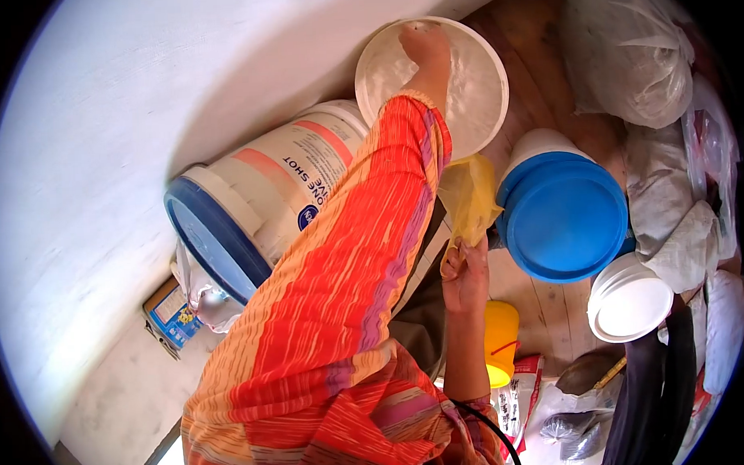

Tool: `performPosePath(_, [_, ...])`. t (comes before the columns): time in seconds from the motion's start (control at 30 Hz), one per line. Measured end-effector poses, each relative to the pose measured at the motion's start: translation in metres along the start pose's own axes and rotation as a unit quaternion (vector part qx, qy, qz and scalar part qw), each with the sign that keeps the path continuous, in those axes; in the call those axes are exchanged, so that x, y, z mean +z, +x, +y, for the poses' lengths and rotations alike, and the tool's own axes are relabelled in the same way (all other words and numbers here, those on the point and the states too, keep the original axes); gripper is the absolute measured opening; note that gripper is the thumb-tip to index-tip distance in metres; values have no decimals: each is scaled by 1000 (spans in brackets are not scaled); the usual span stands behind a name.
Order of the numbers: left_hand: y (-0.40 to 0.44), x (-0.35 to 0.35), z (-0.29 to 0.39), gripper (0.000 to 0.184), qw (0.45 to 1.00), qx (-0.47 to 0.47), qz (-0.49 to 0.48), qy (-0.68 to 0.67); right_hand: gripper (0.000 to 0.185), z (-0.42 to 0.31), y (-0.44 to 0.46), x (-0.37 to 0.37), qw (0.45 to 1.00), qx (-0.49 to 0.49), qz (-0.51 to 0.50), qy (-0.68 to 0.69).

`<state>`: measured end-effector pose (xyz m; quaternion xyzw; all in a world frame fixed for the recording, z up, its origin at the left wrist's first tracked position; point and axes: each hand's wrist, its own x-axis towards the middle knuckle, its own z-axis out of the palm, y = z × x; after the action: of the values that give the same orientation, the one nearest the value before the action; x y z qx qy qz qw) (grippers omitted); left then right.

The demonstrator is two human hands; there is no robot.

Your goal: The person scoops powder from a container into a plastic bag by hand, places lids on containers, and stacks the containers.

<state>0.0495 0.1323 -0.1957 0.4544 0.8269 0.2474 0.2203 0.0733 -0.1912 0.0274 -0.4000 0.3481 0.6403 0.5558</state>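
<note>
One yellow bag [471, 194], one open white bucket [505, 88].
My right hand [466, 276] grasps the bag just beside the bucket; my left hand [426, 45] is inside the bucket, whether gripping I cannot tell.

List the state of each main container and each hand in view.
White bucket: open, contents unclear
Labelled bucket: blue lid on
Blue-topped bucket: covered
Yellow bag: crumpled, held
Clear plastic bag: bulging
Left hand: inside white bucket, grip unclear
Right hand: closed on yellow bag
</note>
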Motion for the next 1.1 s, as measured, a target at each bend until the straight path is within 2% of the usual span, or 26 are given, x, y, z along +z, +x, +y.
performPosePath(0.1, [1,5,-4,27,999,27,13,20,40,-2,-2,-6,1000,-3,-10,13])
performPosePath(0.2, [-3,2,-7,20,998,61,-3,4,48,0,-3,-8,1000,-4,-4,7])
performPosePath(0.3, [-9,-2,-7,18,997,57,-29,-38,44,2,-3,-11,1000,4,-9,13])
performPosePath(0.37, [-24,-19,2,18,987,112,-99,-50,43,2,-3,-8,1000,-2,-9,5])
performPosePath(0.4, [-26,-17,-6,18,987,112,-102,-50,42,2,-5,-6,1000,-5,-10,-3])
performPosePath(0.47, [-25,-10,-24,17,973,144,-180,-27,42,1,-5,-3,1000,-14,-8,-2])
performPosePath(0.6, [-46,-43,-12,18,961,131,-239,-51,42,0,-9,1,1000,-24,-20,-6])
performPosePath(0.67, [-43,-45,-21,19,933,192,-304,1,42,1,-11,0,1000,-17,-11,-4])
performPosePath(0.7, [-47,-51,-21,19,932,190,-308,1,42,3,-14,-1,1000,-9,-6,1])
performPosePath(0.77, [-57,-62,-14,21,894,281,-345,43,43,7,-14,-9,1000,-9,-10,15])
performPosePath(0.8, [-63,-64,-12,21,893,282,-348,43,43,8,-14,-12,999,-6,-16,27])
performPosePath(0.87, [-70,-67,-10,26,823,399,-396,82,42,11,-17,-12,999,-9,-17,28])
performPosePath(0.9, [-70,-65,-12,26,822,399,-398,81,41,12,-18,-13,999,-12,-17,27])
performPosePath(0.97, [-65,-60,-17,30,814,465,-329,113,42,13,-21,-17,999,-14,-19,33])
performPosePath(1.0, [-59,-57,-14,30,813,466,-330,111,44,14,-21,-18,999,-17,-24,38])
performPosePath(1.07, [-44,-46,-10,30,886,339,-283,144,45,15,-23,-21,999,-19,-26,39])
performPosePath(1.1, [-38,-36,-12,30,885,339,-285,144,46,17,-24,-23,999,-19,-27,41])
